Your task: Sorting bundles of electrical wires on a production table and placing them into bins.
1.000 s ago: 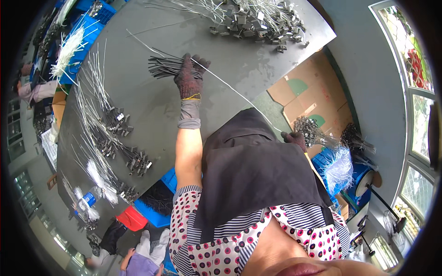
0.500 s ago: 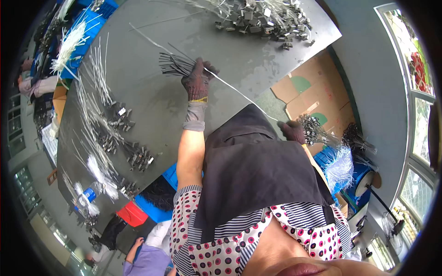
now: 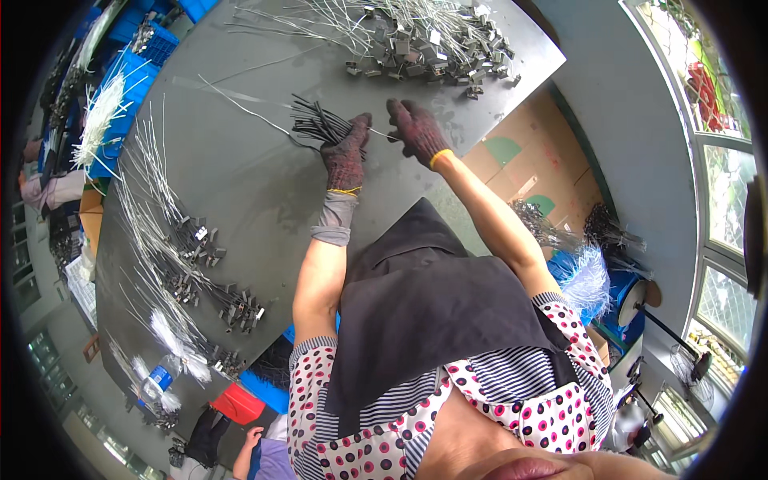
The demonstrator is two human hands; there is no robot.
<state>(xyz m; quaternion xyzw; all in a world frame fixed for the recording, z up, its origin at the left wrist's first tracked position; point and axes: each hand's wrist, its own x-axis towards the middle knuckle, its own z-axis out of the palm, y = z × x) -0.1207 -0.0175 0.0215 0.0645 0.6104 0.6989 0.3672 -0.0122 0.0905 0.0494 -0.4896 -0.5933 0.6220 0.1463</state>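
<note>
Since earlier, right hand [image 3: 418, 130] joined at table [image 3: 240, 184], fingers curled, grasp unclear; left hand [image 3: 346, 154] clenches fanned bundle of dark ties [image 3: 316, 124].

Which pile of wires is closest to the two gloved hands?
The dark bundle gripped by the left hand. The silvery piles lie farther: one at the table's top, others along its left edge.

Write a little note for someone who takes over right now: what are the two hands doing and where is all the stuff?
Left hand: gloved, shut on the bundle of black sleeves, resting on the grey table.
Right hand: gloved, at a thin wire that runs across the table to the bundle; its grip is not clear.
Far pile of wires with metal clips: loose heap at the table's far edge.
Rows of wired clips: laid out along the left side.
Done: those rows. Left: the far pile, it seems.
</note>
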